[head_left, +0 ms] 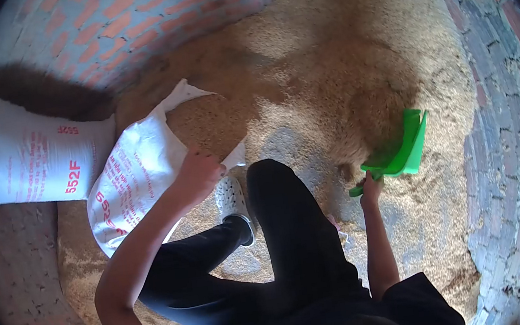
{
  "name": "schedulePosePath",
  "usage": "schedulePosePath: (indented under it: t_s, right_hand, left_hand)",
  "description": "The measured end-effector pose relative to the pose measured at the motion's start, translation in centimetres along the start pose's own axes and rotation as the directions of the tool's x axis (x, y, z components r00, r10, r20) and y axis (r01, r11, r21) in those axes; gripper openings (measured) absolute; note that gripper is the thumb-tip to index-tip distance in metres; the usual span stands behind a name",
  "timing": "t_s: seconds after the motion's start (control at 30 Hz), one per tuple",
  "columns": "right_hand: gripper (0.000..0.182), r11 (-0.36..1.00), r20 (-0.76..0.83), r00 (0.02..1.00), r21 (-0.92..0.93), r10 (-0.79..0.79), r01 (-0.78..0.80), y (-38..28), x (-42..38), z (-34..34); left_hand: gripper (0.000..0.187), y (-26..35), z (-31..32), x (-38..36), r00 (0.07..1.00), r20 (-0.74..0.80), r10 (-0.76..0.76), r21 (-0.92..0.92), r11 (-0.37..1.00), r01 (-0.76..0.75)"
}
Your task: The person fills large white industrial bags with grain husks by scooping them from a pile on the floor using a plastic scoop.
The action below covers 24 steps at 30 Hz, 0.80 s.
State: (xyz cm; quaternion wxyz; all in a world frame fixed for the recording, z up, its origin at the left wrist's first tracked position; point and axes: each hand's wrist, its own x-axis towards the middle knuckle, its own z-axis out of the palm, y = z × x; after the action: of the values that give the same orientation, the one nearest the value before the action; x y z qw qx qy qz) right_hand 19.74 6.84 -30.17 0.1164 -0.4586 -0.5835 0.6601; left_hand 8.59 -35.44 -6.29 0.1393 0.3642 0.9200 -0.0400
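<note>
My left hand [202, 175] is closed on the rim of an open white sack [141, 170] with red print. Inside the sack's mouth lies brown grainy material [210, 124]. On the right, my right hand [371, 188] grips the handle of a green scoop [405, 151], whose pan rests at the pile of loose tan grainy material [343, 100]. Whether the scoop's pan holds any of it is hard to tell.
A filled white sack [44, 153] lies at the left beside the open one. Brick walls [144, 14] curve behind and along the right. My foot in a light perforated shoe [231, 198] stands close to the open sack.
</note>
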Motion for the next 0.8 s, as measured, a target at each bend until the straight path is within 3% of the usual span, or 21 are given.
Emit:
schedulePosePath:
  t_s: [0.1,0.17,0.23,0.27,0.33,0.43,0.5,0.6,0.7,0.73,0.8]
  right_hand:
    - [0.014,0.999,0.008,1.0,0.04,0.024,-0.024,-0.5,-1.3,1.2]
    - [0.014,0.997,0.029,0.999,0.07,0.028,-0.03,-0.6,-2.1,1.7]
    - [0.012,0.996,0.081,0.994,0.057,0.068,-0.072,-0.6,-2.9,2.1]
    - [0.012,0.996,0.114,0.99,0.038,0.082,-0.086,-0.7,-3.3,2.5]
    - [0.012,0.996,0.144,0.987,0.042,0.072,-0.079,-0.1,-3.6,3.5]
    - [0.012,0.995,0.205,0.976,0.05,0.072,-0.084,0.1,-4.2,6.0]
    - [0.013,0.994,0.244,0.966,0.045,0.083,-0.096,0.0,-4.4,7.6]
    - [0.013,0.982,0.303,0.94,0.054,0.159,-0.183,-0.3,-4.3,9.9]
    - [0.012,0.979,0.394,0.906,0.062,0.152,-0.192,-0.7,-4.5,11.9]
    - [0.012,0.972,0.441,0.882,0.082,0.163,-0.221,-0.9,-4.5,12.9]
    - [0.012,0.962,0.492,0.852,0.095,0.177,-0.255,-1.0,-4.1,14.5]
  left_hand:
    - [0.014,0.3,1.1,0.2,0.998,0.07,-0.008,0.088,0.996,0.002]
    - [0.013,0.6,1.2,0.4,0.999,0.025,0.033,0.021,0.999,-0.033]
    - [0.01,1.4,0.4,0.7,0.953,0.288,0.095,-0.093,0.993,-0.071]
    - [0.01,1.4,0.4,0.5,0.952,0.293,0.092,-0.093,0.993,-0.068]
    - [0.011,1.4,0.5,0.0,0.883,0.433,0.183,-0.413,0.911,0.014]
    - [0.013,2.1,0.6,-0.5,0.82,0.531,0.214,-0.467,0.881,0.072]
    - [0.011,2.7,1.5,-0.8,0.83,0.534,0.159,-0.464,0.876,0.131]
    - [0.011,2.7,3.4,-0.3,0.914,0.405,0.007,-0.117,0.992,0.044]
    - [0.015,1.9,3.7,0.2,0.949,0.313,-0.029,0.014,1.0,0.026]
    - [0.015,1.8,3.6,0.3,0.949,0.313,-0.035,0.012,0.999,0.033]
    - [0.022,1.8,3.2,0.5,0.916,0.371,-0.155,-0.154,0.962,0.225]
